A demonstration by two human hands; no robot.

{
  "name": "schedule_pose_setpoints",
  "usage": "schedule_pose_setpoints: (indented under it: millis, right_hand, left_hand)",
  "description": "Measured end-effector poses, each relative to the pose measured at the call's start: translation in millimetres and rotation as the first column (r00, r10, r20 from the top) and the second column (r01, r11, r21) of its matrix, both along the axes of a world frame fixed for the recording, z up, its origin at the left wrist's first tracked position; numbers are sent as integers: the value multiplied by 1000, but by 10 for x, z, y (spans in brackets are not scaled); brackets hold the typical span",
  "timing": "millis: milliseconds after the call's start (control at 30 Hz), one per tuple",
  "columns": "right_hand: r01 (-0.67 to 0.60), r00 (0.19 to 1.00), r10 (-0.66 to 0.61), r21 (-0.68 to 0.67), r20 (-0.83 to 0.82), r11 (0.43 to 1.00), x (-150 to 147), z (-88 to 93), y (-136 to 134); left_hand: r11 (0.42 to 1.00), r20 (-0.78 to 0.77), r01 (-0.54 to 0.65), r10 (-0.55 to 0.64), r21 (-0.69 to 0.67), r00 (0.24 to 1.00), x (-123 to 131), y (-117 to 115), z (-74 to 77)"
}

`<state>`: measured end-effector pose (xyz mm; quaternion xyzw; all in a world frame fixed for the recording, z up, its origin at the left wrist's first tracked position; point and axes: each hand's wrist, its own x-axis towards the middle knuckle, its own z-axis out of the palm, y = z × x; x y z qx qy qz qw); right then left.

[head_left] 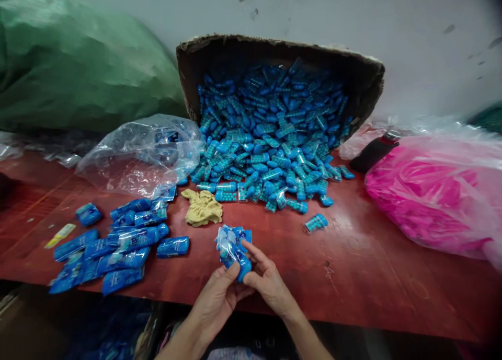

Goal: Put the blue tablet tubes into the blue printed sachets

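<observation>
Close to the table's front edge, my left hand (218, 293) has its thumb pressed on a small blue-capped bottle (242, 270). My right hand (270, 280) closes on it from the other side, thumb by the cap and fingers along the printed blue film sleeves (232, 236) at its far end. I cannot tell whether the bottle sits inside a sleeve. To the left, a heap of blue sleeved bottles (125, 240) lies on the table. A lone bottle with blue-green beads (316, 222) rests to the right, apart from my hands.
A tipped cardboard box (182, 83) spills many beaded bottles (270, 151) onto the red table (364, 266). Nearby are a crumpled yellow cloth (202, 207), a clear plastic bag (129, 153), a pink-filled bag (427, 193), a dark flask (372, 153) and a green sack (86, 67).
</observation>
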<state>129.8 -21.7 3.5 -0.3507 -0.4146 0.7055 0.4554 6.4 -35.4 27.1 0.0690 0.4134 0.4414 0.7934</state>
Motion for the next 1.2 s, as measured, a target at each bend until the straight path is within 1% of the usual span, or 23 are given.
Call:
schedule_pose_setpoints:
  millis: [100, 200, 300, 367, 500, 567, 667, 733, 800, 867, 933, 1000, 1033, 1133, 1200]
  right_hand:
    - [84, 992, -85, 14, 97, 996, -36, 6, -62]
    - [104, 983, -105, 15, 153, 994, -29, 33, -84]
    - [71, 990, -71, 9, 124, 997, -21, 34, -78]
    - [69, 993, -69, 8, 101, 998, -31, 7, -79]
    - [101, 988, -102, 11, 114, 995, -55, -51, -95]
    - [102, 984, -107, 45, 139, 994, -59, -57, -105]
    - [114, 961, -147, 146, 235, 983, -86, -64, -132]
    - [162, 939, -204, 170, 278, 972, -129, -84, -159]
    - [215, 933, -244, 134, 265, 967, -179, -111, -183]
    - [238, 938, -253, 90, 239, 967, -212, -126, -195]
    - [236, 937, -249, 81, 244, 968, -217, -113, -194]
    - [225, 940, -237, 77, 247, 971, -199, -74, -184]
    - [217, 946, -225, 60, 233, 974, -189, -50, -179]
    - [194, 972, -187, -38, 141, 980, -186, 18, -176]
    - [189, 980, -184, -79, 75, 979, -217, 43, -191]
  left_hand:
    - [999, -36, -35, 36, 20, 999, 57, -18, -8]
    - [1000, -27, 6, -6, 29, 1000, 54, 0, -13]
    - [999, -22, 48, -48, -25, 999, 0, 38, -17]
    - [997, -64, 54, -57, -50, 996, -35, 56, -15]
    - [995, -101, 100, -102, -24, 990, -79, 69, -1]
    - [994, -107, 107, -107, -4, 988, -90, 70, 4]
    - [997, -165, 65, -58, 36, 985, -88, 77, -6]
    - [998, -269, 12, 6, 67, 963, -74, 84, -25]
    - [995, -436, -11, 54, 100, 898, -64, 89, -53]
    - [991, -592, 1, 80, 136, 802, -73, 93, -82]
    - [982, -691, 6, 128, 188, 712, -110, 97, -104]
    - [966, -748, 26, 182, 256, 638, -169, 108, -114]
    - [957, -770, 55, 195, 286, 607, -202, 116, -115]
    - [921, -826, 174, 214, 348, 521, -283, 141, -108]
    - [901, -856, 211, 256, 380, 449, -310, 154, -104]
